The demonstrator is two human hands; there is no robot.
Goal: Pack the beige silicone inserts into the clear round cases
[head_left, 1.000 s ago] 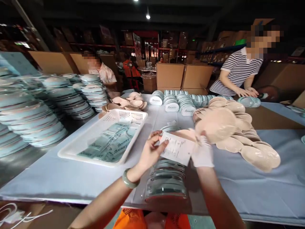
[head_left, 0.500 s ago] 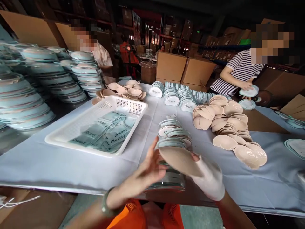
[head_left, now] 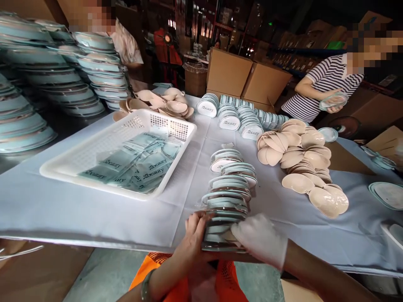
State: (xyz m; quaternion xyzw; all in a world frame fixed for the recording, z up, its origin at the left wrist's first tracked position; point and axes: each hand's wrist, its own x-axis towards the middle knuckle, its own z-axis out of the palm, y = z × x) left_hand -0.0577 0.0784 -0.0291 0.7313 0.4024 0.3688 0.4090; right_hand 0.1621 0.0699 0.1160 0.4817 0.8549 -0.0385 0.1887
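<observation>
A row of pale-blue and white rounded packages (head_left: pixel 225 182) in clear film runs down the table in front of me. My bare left hand (head_left: pixel 195 230) is closed on the left edge of the nearest clear package (head_left: pixel 215 238), at the table's front edge. My right hand (head_left: pixel 261 237), in a white glove, is closed at that package's right side. Its fingertips pinch a beige moulded pad (head_left: pixel 231 235), mostly hidden by the glove and the package. Whether the pad lies inside the film or against it, I cannot tell.
Left of the row stands a white plastic basket (head_left: pixel 126 188) holding flat printed "beauty" packets (head_left: pixel 118 163). Piles of beige pads (head_left: pixel 299 182) lie to the right. Tall stacks of blue packages (head_left: pixel 102 69) rise at far left. A person in a striped shirt (head_left: pixel 330 77) handles a package.
The beige pad has come down from above the row to the nearest package. My left hand, spread before, has closed on that package's edge. My view has tilted down slightly.
</observation>
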